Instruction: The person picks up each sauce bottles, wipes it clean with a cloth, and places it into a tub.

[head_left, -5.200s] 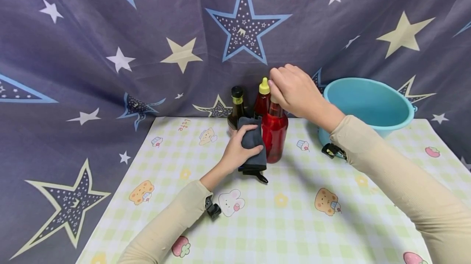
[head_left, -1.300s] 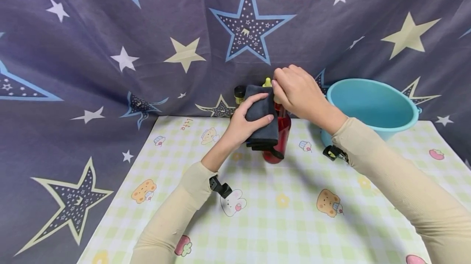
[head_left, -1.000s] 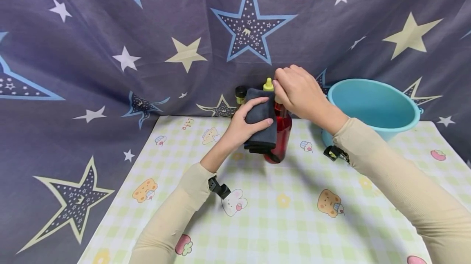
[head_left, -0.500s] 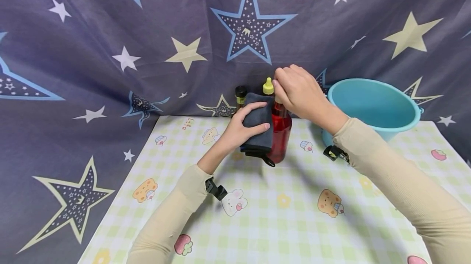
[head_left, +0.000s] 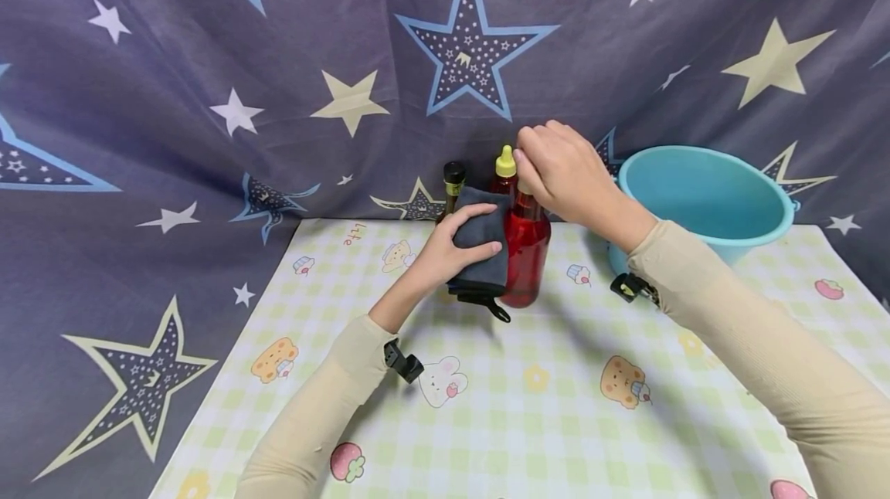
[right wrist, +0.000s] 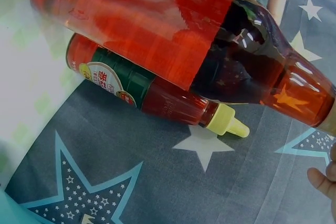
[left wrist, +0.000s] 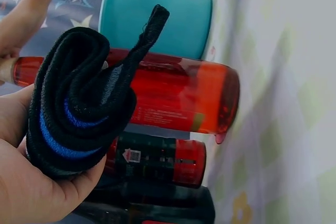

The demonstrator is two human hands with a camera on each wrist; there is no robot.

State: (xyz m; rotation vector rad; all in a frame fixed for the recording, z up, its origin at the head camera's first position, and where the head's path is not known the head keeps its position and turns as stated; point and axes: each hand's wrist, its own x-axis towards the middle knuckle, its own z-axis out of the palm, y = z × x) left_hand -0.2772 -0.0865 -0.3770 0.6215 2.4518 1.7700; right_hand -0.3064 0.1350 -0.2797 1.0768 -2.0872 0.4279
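My left hand [head_left: 441,256] grips a folded dark grey cloth [head_left: 482,240], thumb and fingers around it. The cloth is at the left side of a tall bottle of red liquid [head_left: 526,259]; whether they touch is hard to tell. Seen from the left wrist, the cloth [left wrist: 79,103] is a thick roll with black edging and a hanging loop. My right hand [head_left: 566,174] holds the red bottle by its top, hiding the cap. The bottle stands upright on the table. In the right wrist view, the red bottle [right wrist: 142,24] shows its red label.
Behind the red bottle stands a smaller sauce bottle with a yellow nozzle cap [head_left: 505,163]. A dark bottle with a black cap [head_left: 453,182] is left of it, partly hidden by the cloth. At the right is a turquoise bucket [head_left: 695,190]. A star-patterned curtain [head_left: 278,59] hangs behind the checked tablecloth [head_left: 528,437].
Since 1.3 seconds ago the left hand has slid the cloth down and slightly left along the red bottle, uncovering more of it. The right hand keeps its hold on the bottle's top.
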